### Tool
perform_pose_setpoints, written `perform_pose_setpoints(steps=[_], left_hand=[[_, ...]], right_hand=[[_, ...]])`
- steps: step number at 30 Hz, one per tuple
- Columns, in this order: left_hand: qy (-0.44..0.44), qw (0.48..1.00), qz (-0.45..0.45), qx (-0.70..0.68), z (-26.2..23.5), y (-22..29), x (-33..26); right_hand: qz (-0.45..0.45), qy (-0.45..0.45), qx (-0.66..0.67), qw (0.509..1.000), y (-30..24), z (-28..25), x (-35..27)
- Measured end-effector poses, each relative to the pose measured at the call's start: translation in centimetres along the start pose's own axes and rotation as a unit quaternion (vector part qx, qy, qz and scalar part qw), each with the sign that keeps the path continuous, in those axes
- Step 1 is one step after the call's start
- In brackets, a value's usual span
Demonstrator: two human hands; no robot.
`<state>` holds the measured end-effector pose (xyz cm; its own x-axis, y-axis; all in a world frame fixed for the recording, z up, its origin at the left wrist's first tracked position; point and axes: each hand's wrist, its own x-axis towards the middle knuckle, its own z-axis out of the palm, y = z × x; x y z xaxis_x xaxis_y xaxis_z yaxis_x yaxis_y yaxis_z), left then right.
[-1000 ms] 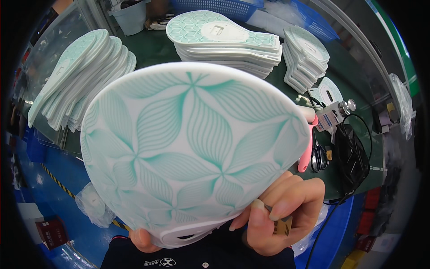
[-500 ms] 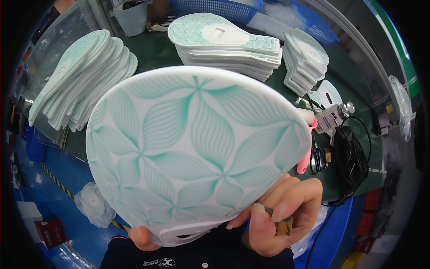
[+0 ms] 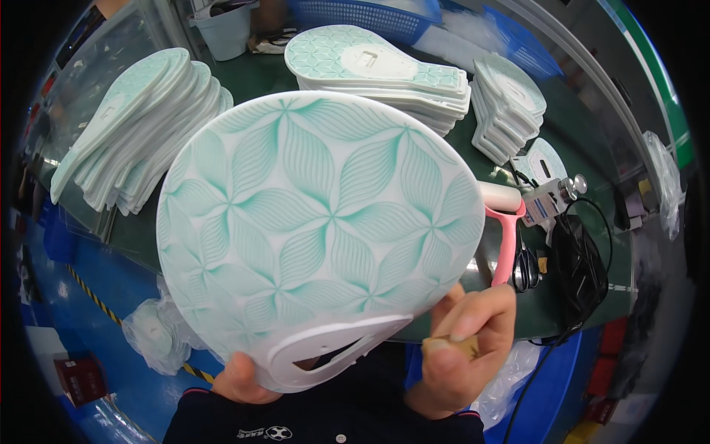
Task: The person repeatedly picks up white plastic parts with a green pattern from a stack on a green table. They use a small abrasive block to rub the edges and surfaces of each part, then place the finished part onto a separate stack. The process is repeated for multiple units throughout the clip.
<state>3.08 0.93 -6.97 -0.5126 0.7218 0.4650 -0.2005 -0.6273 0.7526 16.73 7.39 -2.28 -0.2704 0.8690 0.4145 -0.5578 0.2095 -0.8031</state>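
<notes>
A rounded white plastic panel (image 3: 325, 214) with a green leaf pattern is held up in front of me. Its lower end has a raised oval with a slot through it. My left hand (image 3: 244, 381) grips the lower left edge, thumb on the front face and fingers hidden behind. My right hand (image 3: 473, 333) is closed in a pinch on a small tan piece (image 3: 469, 346), perhaps tape or a folded pad, close by the panel's lower right edge. Some right fingers are hidden, so whether they touch the panel I cannot tell.
Similar panels lie stacked at left (image 3: 140, 133), centre (image 3: 370, 63) and right (image 3: 509, 103) on the dark green table (image 3: 518, 318). To the right are a pink-handled roller (image 3: 507, 244), scissors (image 3: 525, 270), a metal-topped bottle (image 3: 543, 203) and a black pouch (image 3: 577, 266). Blue baskets (image 3: 362, 16) stand behind.
The panel has tilted, showing more of its lower oval and slot, and its right edge has drawn leftward, uncovering more of the roller. My right hand has shifted slightly left and up, still pinching the tan piece.
</notes>
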Motion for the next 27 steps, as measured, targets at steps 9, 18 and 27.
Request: perform_pose_setpoints(steps=[9,18,27], left_hand=[[0.022,0.998,-0.061,-0.018,0.2,2.7,3.2],[-0.209,0.878,-0.413,0.119,-0.5,6.8,7.4],[-0.226,0.875,-0.401,0.152,0.5,5.9,7.2]], right_hand=[[-0.003,0.033,-0.112,0.993,-3.0,0.3,2.2],[0.073,-0.141,-0.194,0.968,-2.0,1.3,2.7],[-0.091,-0.023,-0.256,0.962,-0.6,0.5,1.8]])
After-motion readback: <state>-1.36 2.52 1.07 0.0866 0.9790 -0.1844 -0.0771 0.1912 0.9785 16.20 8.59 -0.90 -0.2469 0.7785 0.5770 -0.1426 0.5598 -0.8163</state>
